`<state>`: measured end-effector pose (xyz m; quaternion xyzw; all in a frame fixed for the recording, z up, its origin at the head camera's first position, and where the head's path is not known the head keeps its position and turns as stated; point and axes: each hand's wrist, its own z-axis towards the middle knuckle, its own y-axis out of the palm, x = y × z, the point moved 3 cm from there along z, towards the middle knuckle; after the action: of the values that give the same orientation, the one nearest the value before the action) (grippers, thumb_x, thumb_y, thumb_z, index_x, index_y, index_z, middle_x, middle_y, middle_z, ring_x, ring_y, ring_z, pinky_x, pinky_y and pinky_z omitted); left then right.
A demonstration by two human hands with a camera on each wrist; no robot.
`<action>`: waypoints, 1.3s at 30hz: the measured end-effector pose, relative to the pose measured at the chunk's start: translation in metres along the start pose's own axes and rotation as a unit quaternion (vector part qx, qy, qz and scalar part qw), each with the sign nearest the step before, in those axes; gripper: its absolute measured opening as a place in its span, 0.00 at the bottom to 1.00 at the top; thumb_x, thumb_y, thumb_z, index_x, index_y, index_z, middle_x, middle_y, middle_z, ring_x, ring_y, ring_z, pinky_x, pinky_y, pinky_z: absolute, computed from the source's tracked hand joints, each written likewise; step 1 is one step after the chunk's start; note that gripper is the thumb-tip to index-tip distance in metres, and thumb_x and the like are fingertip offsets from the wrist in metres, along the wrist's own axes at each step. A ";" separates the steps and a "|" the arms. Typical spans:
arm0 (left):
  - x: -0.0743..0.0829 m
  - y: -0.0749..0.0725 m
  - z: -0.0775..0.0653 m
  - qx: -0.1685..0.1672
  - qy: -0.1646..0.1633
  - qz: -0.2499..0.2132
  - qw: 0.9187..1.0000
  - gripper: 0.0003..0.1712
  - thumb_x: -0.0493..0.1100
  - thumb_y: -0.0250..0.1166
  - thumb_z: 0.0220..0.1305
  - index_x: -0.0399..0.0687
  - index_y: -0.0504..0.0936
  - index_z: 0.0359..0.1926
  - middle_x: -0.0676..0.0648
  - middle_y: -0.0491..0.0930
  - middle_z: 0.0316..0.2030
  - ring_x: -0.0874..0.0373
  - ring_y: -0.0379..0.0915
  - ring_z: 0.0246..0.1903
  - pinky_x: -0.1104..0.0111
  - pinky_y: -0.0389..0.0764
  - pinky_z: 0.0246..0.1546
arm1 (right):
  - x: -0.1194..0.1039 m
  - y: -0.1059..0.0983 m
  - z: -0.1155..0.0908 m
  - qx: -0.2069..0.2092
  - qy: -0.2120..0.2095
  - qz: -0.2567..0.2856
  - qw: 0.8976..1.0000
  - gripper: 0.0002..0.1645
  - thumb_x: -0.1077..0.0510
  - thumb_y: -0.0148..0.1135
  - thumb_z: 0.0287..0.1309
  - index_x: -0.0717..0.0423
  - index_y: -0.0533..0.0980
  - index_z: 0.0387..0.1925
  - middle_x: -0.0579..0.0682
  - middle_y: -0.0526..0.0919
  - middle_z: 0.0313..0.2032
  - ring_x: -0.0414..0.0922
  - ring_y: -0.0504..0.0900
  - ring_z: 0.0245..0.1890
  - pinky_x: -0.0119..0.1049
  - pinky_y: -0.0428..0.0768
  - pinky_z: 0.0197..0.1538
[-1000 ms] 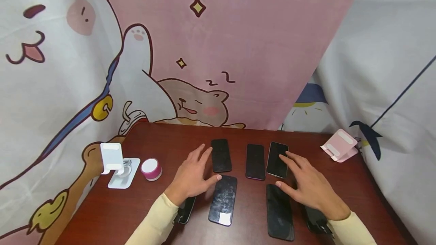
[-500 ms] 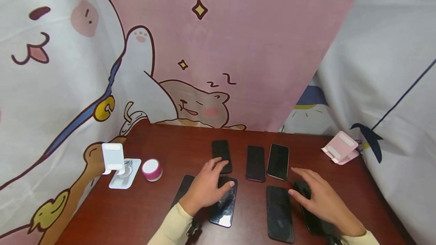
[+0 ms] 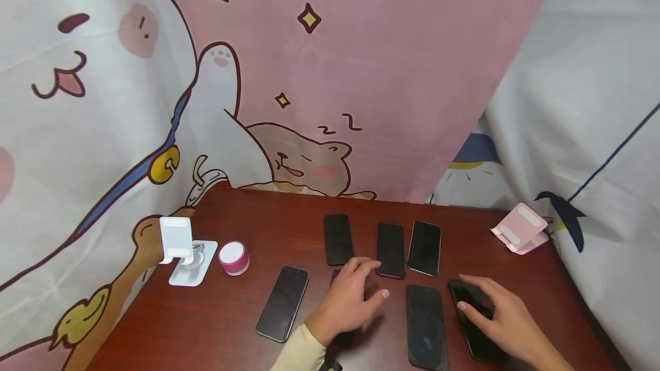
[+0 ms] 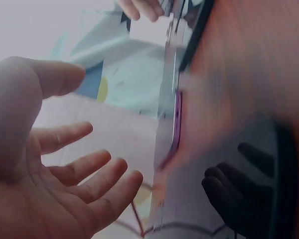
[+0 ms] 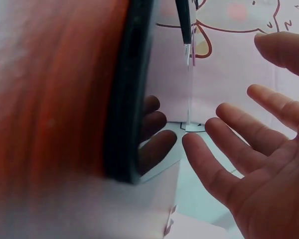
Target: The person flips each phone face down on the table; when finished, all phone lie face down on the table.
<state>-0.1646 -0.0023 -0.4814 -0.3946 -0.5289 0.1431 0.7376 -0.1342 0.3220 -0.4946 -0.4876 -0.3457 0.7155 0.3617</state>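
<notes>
My left hand (image 3: 350, 299), its fingers loosely bent and holding nothing, is over a smudged phone (image 3: 344, 338) that it mostly hides. In the left wrist view that phone's dark screen (image 4: 189, 199) mirrors the fingers. My right hand (image 3: 507, 322) is spread above the rightmost phone (image 3: 470, 328), covering part of it; the right wrist view shows its fingers reflected beside the black phone edge (image 5: 127, 99). Between the hands lies another dark phone (image 3: 427, 328). Farther back are a black phone (image 3: 338, 239), a purple-edged phone (image 3: 391, 249) and a silver-edged phone (image 3: 425, 248).
A dark phone (image 3: 283, 304) lies left of my left hand. Beyond it stand a pink-and-white round jar (image 3: 234, 258) and a white phone stand (image 3: 177, 239). A pink phone stand (image 3: 521, 228) is at the back right. Cartoon-printed cloth (image 3: 412, 73) surrounds the wooden table (image 3: 206, 325).
My left hand has moved right, uncovering the left phone and passing over the smudged one. The right hand has drawn back and right from the silver-edged phone to above the rightmost phone.
</notes>
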 end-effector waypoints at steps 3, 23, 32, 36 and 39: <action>0.012 0.011 0.001 -0.022 0.001 -0.019 1.000 0.30 0.60 0.64 0.75 0.61 0.74 0.73 0.52 0.73 0.69 0.55 0.73 0.67 0.55 0.81 0.65 | 0.005 0.000 -0.005 -0.010 0.019 0.006 1.000 0.32 0.46 0.81 0.57 0.49 0.82 0.61 0.50 0.88 0.53 0.43 0.87 0.45 0.33 0.85 0.36; 0.062 0.092 0.011 -0.133 -0.084 -0.272 0.949 0.22 0.47 0.70 0.69 0.56 0.81 0.62 0.58 0.85 0.51 0.75 0.81 0.44 0.77 0.81 0.43 | 0.045 -0.013 -0.035 -0.092 0.169 0.078 0.978 0.38 0.38 0.70 0.67 0.56 0.76 0.68 0.63 0.83 0.63 0.24 0.80 0.50 0.24 0.81 0.41; 0.077 0.114 0.014 -0.180 -0.176 -0.394 0.884 0.26 0.40 0.69 0.70 0.53 0.76 0.68 0.47 0.83 0.59 0.54 0.87 0.51 0.59 0.87 0.53 | 0.055 -0.012 -0.030 -0.142 0.201 0.101 0.964 0.41 0.36 0.64 0.72 0.61 0.72 0.70 0.65 0.79 0.66 0.17 0.72 0.48 0.26 0.80 0.42; 0.081 0.125 0.015 -0.166 -0.186 -0.471 0.846 0.28 0.34 0.67 0.69 0.47 0.74 0.68 0.40 0.82 0.60 0.46 0.87 0.52 0.50 0.87 0.55 | 0.055 -0.010 -0.023 -0.164 0.235 0.133 0.949 0.44 0.36 0.60 0.74 0.66 0.68 0.73 0.69 0.75 0.69 0.28 0.80 0.48 0.34 0.88 0.44; 0.083 0.130 0.014 -0.158 -0.188 -0.513 0.823 0.29 0.29 0.65 0.68 0.43 0.72 0.68 0.36 0.80 0.62 0.44 0.85 0.55 0.46 0.86 0.56 | 0.054 -0.008 -0.020 -0.168 0.253 0.161 0.939 0.45 0.36 0.59 0.75 0.68 0.66 0.74 0.72 0.72 0.71 0.30 0.83 0.47 0.39 0.90 0.46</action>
<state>-0.1174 0.1402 -0.5197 -0.1433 -0.7986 -0.2704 0.5183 -0.1277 0.3750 -0.5174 -0.7557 -0.2745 0.5485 0.2298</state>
